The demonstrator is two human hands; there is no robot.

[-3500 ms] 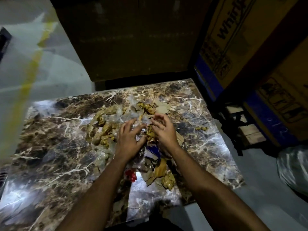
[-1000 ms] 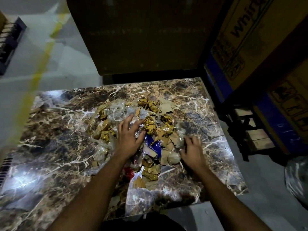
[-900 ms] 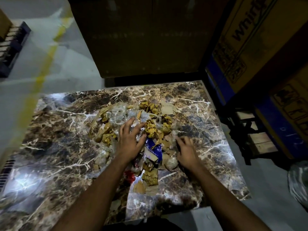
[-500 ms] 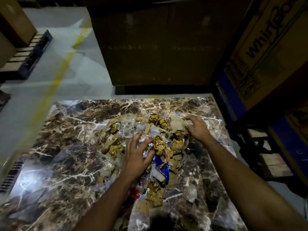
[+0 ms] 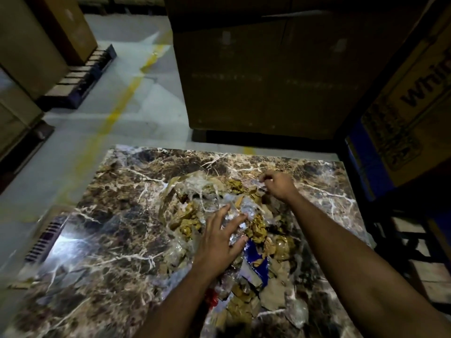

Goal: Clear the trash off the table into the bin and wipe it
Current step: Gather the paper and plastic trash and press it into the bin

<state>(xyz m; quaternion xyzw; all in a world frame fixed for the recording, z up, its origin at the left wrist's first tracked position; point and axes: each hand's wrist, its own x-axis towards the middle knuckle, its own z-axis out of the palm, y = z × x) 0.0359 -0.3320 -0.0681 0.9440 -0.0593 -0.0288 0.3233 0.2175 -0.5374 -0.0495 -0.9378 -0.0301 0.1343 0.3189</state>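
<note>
Nearest the camera, two bare forearms reach out over a brown marbled desk (image 5: 117, 240). A heap of trash (image 5: 219, 215) — crumpled yellow-brown paper, clear plastic film, a blue wrapper (image 5: 256, 259) and a red scrap (image 5: 211, 298) — lies on the middle of the desk. The left hand (image 5: 218, 240) lies flat on the heap, its fingers (image 5: 220, 214) spread and straight, pressing the plastic. Farther out, the right hand (image 5: 278, 185) sits at the heap's far edge with its fingers curled — whether they pinch a scrap cannot be told. Beyond the desk stands a large cardboard box (image 5: 263, 69), with a yellow floor line (image 5: 117, 108) to its left.
</note>
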